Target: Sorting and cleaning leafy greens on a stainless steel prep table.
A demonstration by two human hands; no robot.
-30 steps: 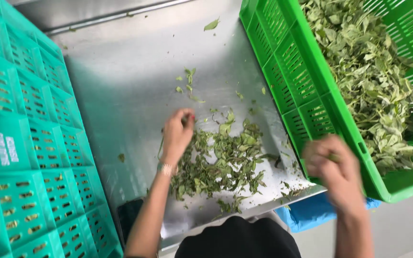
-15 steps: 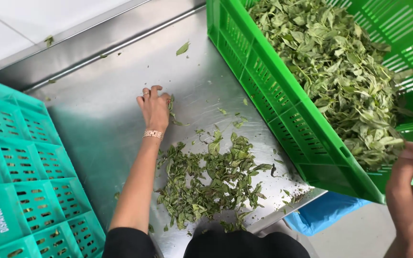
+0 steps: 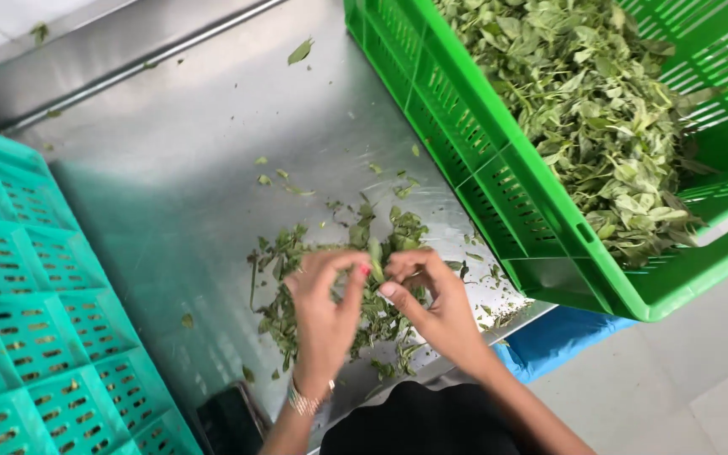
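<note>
Your left hand (image 3: pixel 323 295) and right hand (image 3: pixel 431 295) both pinched one leafy sprig (image 3: pixel 374 257) over the pile at lower centre of the table (image 3: pixel 170 185), so pluck gently.

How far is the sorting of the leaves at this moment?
Done: a small pile of loose leaves lies on the steel table. In hand: left hand and right hand pinch one sprig together. Left: the green crate holds a large heap.
</note>
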